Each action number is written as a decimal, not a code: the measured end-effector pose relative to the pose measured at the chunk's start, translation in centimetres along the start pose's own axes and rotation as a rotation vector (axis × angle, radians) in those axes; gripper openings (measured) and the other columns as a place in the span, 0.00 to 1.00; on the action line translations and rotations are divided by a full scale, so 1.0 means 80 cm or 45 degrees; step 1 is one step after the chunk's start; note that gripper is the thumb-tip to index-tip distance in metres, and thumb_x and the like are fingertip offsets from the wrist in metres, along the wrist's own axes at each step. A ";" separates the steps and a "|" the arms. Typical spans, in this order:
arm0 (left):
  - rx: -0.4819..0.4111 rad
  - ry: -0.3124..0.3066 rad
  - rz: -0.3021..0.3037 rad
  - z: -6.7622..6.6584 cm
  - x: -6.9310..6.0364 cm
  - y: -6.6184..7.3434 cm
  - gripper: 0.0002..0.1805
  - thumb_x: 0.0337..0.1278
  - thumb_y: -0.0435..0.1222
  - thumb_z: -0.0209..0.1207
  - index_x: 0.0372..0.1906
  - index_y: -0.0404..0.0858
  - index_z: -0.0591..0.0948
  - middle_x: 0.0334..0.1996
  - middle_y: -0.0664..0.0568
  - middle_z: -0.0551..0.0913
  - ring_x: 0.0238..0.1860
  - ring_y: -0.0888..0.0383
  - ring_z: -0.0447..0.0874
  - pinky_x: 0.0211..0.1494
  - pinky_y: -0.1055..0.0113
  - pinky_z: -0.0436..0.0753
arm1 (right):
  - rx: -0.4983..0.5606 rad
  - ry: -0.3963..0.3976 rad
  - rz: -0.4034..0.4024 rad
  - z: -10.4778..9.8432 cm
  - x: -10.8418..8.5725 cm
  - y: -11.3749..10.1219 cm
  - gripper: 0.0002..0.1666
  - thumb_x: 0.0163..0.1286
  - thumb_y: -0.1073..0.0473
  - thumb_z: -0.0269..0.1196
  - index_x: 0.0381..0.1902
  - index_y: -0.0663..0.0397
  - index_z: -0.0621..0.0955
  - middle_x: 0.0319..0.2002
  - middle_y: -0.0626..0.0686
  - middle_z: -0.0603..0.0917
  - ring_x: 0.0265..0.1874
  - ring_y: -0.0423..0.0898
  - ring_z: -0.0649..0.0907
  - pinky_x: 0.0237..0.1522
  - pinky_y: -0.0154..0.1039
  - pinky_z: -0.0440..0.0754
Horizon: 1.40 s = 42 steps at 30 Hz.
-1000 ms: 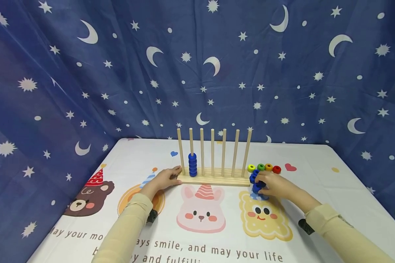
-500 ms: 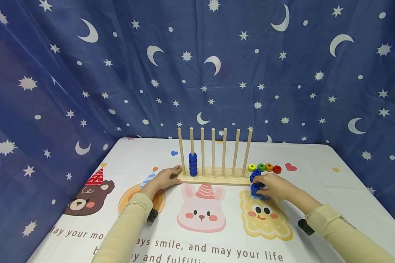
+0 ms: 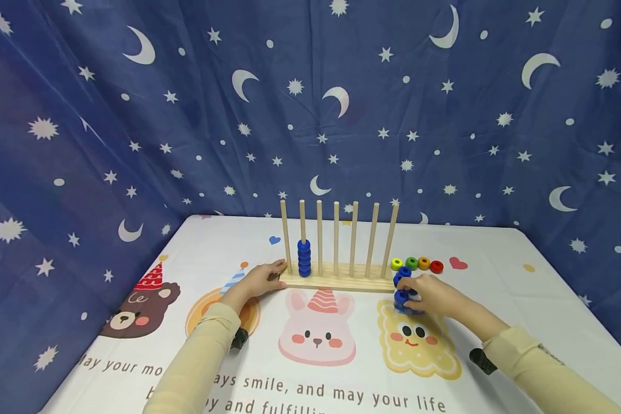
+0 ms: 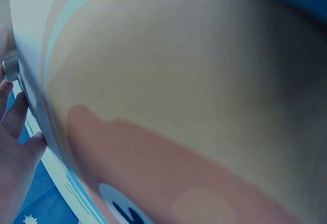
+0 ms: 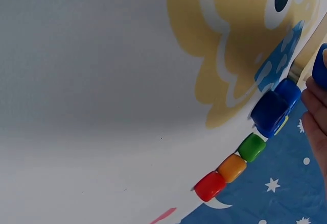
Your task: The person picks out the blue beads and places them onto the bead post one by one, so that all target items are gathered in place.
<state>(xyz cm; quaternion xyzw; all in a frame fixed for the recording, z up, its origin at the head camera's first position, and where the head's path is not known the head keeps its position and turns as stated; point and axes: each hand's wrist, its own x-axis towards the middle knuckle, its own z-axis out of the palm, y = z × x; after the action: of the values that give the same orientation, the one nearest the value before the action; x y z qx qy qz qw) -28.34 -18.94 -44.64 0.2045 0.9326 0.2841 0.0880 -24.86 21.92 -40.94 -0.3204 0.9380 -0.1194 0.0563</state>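
A wooden peg rack (image 3: 338, 282) with several upright rods stands mid-table. Blue beads (image 3: 303, 259) are stacked on its second rod from the left. My left hand (image 3: 256, 282) holds the rack's left end, thumb in front and fingers behind; in the left wrist view that hand (image 4: 18, 147) shows at the left edge. Beside the rack's right end, my right hand (image 3: 432, 294) pinches a blue bead (image 3: 401, 296) between thumb and fingers. In the right wrist view the pinched bead (image 5: 320, 70) is cut off by the frame edge. Loose blue beads (image 5: 270, 113) lie close by, partly hidden in the head view.
Behind the right hand lie a yellow bead (image 3: 397, 264), a green bead (image 3: 411, 263), an orange bead (image 3: 424, 263) and a red bead (image 3: 437, 267). A white cartoon-printed cloth (image 3: 227, 356) covers the table. A blue star-patterned curtain (image 3: 310, 126) hangs behind and to the left.
My right hand has shifted slightly left, and the pinched blue bead shows more clearly at its fingertips. The left hand stays on the rack. The view has shifted slightly.
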 end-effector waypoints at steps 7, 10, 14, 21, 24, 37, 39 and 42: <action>0.001 0.008 0.009 0.002 0.001 -0.003 0.32 0.59 0.40 0.60 0.66 0.30 0.67 0.70 0.39 0.61 0.70 0.37 0.58 0.71 0.47 0.60 | 0.039 0.042 0.026 0.001 -0.003 -0.005 0.17 0.56 0.60 0.69 0.42 0.59 0.80 0.38 0.53 0.87 0.34 0.43 0.85 0.36 0.36 0.86; -0.010 0.009 0.002 0.002 0.001 -0.002 0.32 0.59 0.39 0.60 0.66 0.31 0.66 0.70 0.39 0.61 0.70 0.38 0.58 0.72 0.47 0.60 | 0.071 0.077 0.031 0.004 -0.004 -0.006 0.18 0.56 0.59 0.69 0.44 0.59 0.80 0.40 0.55 0.87 0.38 0.47 0.86 0.39 0.39 0.86; -0.027 0.005 0.005 0.003 0.000 0.000 0.32 0.59 0.38 0.60 0.66 0.30 0.66 0.70 0.38 0.61 0.70 0.38 0.58 0.72 0.48 0.60 | 0.127 0.129 0.014 0.007 -0.005 -0.006 0.18 0.57 0.59 0.69 0.45 0.59 0.80 0.41 0.55 0.87 0.41 0.50 0.85 0.42 0.43 0.85; -0.009 0.015 0.014 0.003 -0.001 0.000 0.32 0.59 0.39 0.60 0.66 0.30 0.66 0.70 0.38 0.61 0.69 0.37 0.58 0.71 0.47 0.61 | 0.199 0.163 -0.043 0.012 -0.007 -0.007 0.18 0.57 0.59 0.68 0.44 0.60 0.81 0.39 0.54 0.87 0.40 0.50 0.85 0.43 0.46 0.85; 0.007 0.020 0.021 0.003 -0.001 -0.001 0.32 0.59 0.39 0.60 0.66 0.29 0.66 0.69 0.37 0.61 0.69 0.37 0.59 0.71 0.47 0.61 | 0.211 0.200 -0.059 0.016 -0.008 -0.008 0.18 0.57 0.59 0.68 0.45 0.60 0.81 0.39 0.55 0.87 0.40 0.50 0.85 0.43 0.45 0.85; -0.002 0.015 0.001 0.002 -0.002 0.002 0.32 0.59 0.38 0.60 0.66 0.31 0.66 0.70 0.39 0.61 0.70 0.39 0.59 0.72 0.49 0.60 | 0.250 0.331 -0.078 0.024 0.001 -0.023 0.19 0.57 0.59 0.69 0.46 0.60 0.81 0.41 0.55 0.87 0.42 0.51 0.85 0.44 0.47 0.84; 0.012 0.018 0.015 0.003 -0.002 0.002 0.32 0.59 0.38 0.60 0.66 0.31 0.66 0.70 0.38 0.61 0.69 0.38 0.59 0.72 0.48 0.61 | 0.252 0.355 -0.088 0.024 0.003 -0.025 0.19 0.57 0.59 0.69 0.46 0.60 0.82 0.41 0.55 0.87 0.42 0.51 0.85 0.45 0.48 0.84; 0.011 0.014 0.010 0.002 -0.001 0.003 0.32 0.59 0.38 0.60 0.66 0.31 0.66 0.70 0.39 0.61 0.69 0.38 0.59 0.72 0.48 0.61 | 0.255 0.375 -0.093 0.023 0.006 -0.030 0.20 0.57 0.59 0.69 0.46 0.61 0.81 0.41 0.56 0.87 0.42 0.52 0.85 0.45 0.49 0.84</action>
<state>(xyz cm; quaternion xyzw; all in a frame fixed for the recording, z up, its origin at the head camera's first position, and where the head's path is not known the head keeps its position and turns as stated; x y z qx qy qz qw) -28.11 -18.74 -44.66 0.2068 0.9335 0.2814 0.0807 -23.54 19.45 -42.11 -0.3261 0.9073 -0.2599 -0.0544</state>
